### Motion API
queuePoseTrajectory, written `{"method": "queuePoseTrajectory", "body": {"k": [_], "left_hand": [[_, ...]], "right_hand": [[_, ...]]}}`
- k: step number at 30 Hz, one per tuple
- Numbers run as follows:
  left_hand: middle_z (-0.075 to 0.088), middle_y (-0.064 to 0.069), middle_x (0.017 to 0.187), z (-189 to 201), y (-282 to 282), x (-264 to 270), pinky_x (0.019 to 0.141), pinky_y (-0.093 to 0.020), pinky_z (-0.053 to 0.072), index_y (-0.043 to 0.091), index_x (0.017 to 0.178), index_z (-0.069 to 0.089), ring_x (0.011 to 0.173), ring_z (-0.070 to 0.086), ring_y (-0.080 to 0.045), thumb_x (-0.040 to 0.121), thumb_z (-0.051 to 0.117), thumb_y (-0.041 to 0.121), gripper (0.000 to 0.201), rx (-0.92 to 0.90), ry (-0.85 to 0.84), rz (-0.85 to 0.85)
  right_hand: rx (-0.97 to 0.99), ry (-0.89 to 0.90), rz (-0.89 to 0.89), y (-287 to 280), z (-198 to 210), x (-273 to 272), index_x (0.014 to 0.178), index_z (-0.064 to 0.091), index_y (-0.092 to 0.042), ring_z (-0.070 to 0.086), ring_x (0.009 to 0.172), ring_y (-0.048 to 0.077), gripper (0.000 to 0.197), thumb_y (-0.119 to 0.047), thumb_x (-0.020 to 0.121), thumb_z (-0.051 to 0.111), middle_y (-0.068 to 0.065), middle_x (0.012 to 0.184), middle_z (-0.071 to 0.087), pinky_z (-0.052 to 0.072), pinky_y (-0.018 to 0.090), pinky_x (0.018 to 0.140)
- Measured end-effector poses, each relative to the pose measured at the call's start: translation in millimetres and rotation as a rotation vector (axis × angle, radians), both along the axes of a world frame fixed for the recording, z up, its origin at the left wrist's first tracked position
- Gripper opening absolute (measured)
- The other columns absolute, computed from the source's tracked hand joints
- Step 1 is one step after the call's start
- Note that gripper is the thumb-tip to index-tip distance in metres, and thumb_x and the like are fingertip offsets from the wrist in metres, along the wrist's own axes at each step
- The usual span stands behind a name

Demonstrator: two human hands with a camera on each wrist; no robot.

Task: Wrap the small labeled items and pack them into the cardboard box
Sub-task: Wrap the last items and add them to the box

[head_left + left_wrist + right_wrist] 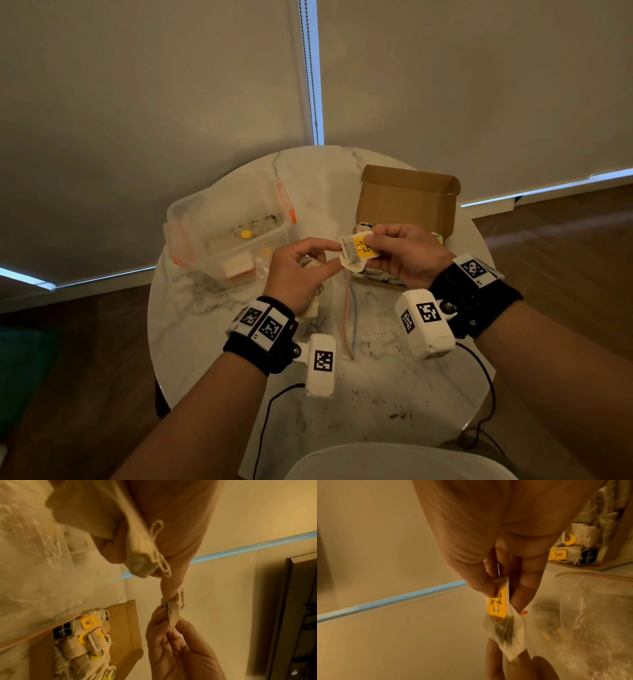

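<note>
Your right hand (406,255) and left hand (301,270) are both pinching one yellow-tagged tea bag (356,251) above the cardboard box (407,202); keep the string taut while wrapping.

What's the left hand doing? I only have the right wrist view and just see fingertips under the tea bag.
Observer: The left hand pinches the lower edge of the white tea bag with the yellow paper tag between thumb and index finger; the right hand holds the tag end.
Operator: Left palm free?
Observer: No. The left wrist view shows a second pale tea bag with looped string tucked against the palm.
Operator: Box open?
Observer: Yes. The lid of the brown cardboard box stands upright at the back. A clear plastic tub with orange latches sits to the left of the box.
</note>
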State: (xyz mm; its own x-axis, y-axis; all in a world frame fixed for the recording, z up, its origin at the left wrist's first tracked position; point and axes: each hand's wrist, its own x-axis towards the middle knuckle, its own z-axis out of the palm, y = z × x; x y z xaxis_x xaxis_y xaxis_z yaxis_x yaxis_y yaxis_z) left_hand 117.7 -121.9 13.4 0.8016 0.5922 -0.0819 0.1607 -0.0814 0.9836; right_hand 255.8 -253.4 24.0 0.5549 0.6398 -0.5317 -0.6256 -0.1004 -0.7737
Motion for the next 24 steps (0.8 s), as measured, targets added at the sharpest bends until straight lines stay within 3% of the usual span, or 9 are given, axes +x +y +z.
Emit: {"method": "queuePoseTrajectory", "body": {"k": [2,7,11,15,18,19,21,24], "left_hand": [[0.059,0.006,0.067,-0.2,0.6,0.7,0.052,-0.018,0.042,0.018,0.081,0.076,0.051,0.049,-0.004,0.076,0.082,0.008,0.013,0.033,-0.031,0.003],[0.068,-0.001,0.088,-0.9,5.0,1.3,0.075,-0.015,0.045,0.023,0.08,0.072,0.08,0.062,-0.002,0.078,0.08,0.007,0.018,0.17,-0.055,-0.069],[0.069,-0.006,0.099,2.1,4.6,0.7,0.081,-0.016,0.046,0.011,0.087,0.075,0.096,0.064,-0.006,0.073,0.082,-0.001,0.019,0.245,-0.132,-0.135],[0.065,-0.006,0.103,4.3,2.7,1.5,0.083,-0.012,0.044,0.012,0.086,0.078,0.095,0.062,-0.001,0.071,0.082,-0.002,0.021,0.25,-0.15,-0.17],[0.069,0.001,0.109,5.1,4.2,1.2,0.083,-0.014,0.045,0.018,0.083,0.077,0.089,0.062,0.002,0.074,0.082,0.005,0.016,0.232,-0.116,-0.12],[0.071,0.004,0.107,5.9,5.4,1.0,0.08,-0.014,0.047,0.017,0.083,0.077,0.087,0.063,0.002,0.075,0.081,0.006,0.014,0.196,-0.099,-0.078],[0.074,0.009,0.091,8.3,7.5,0.3,0.066,-0.012,0.048,0.014,0.084,0.077,0.075,0.065,0.004,0.078,0.079,0.006,0.01,0.089,-0.044,0.039],[0.069,0.012,0.069,3.5,13.8,-0.9,0.049,-0.013,0.042,0.013,0.084,0.079,0.059,0.058,0.002,0.08,0.079,0.011,0.004,0.023,0.06,0.148]], "right_hand": [[-0.006,0.019,0.024,0.2,0.4,-1.4,0.095,0.059,0.001,0.072,0.073,0.019,0.004,0.001,0.092,0.057,0.017,0.095,0.067,0.059,0.027,0.057],[0.005,0.041,0.074,1.1,-0.4,-2.1,0.089,0.058,0.0,0.072,0.074,0.02,0.004,0.001,0.093,0.055,0.017,0.095,0.066,0.057,0.026,0.054],[0.02,0.07,0.08,3.2,-1.7,-2.8,0.086,0.057,-0.002,0.072,0.074,0.02,0.009,0.001,0.094,0.054,0.016,0.091,0.068,0.058,0.026,0.056],[0.017,0.086,0.088,3.8,0.1,-5.4,0.087,0.057,-0.001,0.07,0.061,0.015,0.011,0.002,0.095,0.051,0.009,0.072,0.07,0.056,0.024,0.053],[0.01,0.104,0.03,3.0,-0.2,-5.0,0.098,0.056,0.003,0.072,0.07,0.022,0.005,0.001,0.095,0.053,0.018,0.086,0.069,0.06,0.03,0.058],[-0.029,0.035,-0.021,1.6,-1.5,-2.4,0.103,0.056,0.003,0.072,0.073,0.023,0.009,0.0,0.094,0.055,0.018,0.092,0.068,0.061,0.032,0.061],[-0.201,-0.315,-0.029,-4.3,0.2,4.5,0.101,0.06,-0.003,0.072,0.076,0.021,0.009,-0.006,0.093,0.06,0.013,0.097,0.069,0.061,0.031,0.067],[-0.34,-0.932,0.321,-16.0,9.7,12.1,0.09,0.068,-0.022,0.068,0.076,0.006,0.008,-0.014,0.089,0.068,-0.003,0.087,0.071,0.054,0.017,0.069]]}}
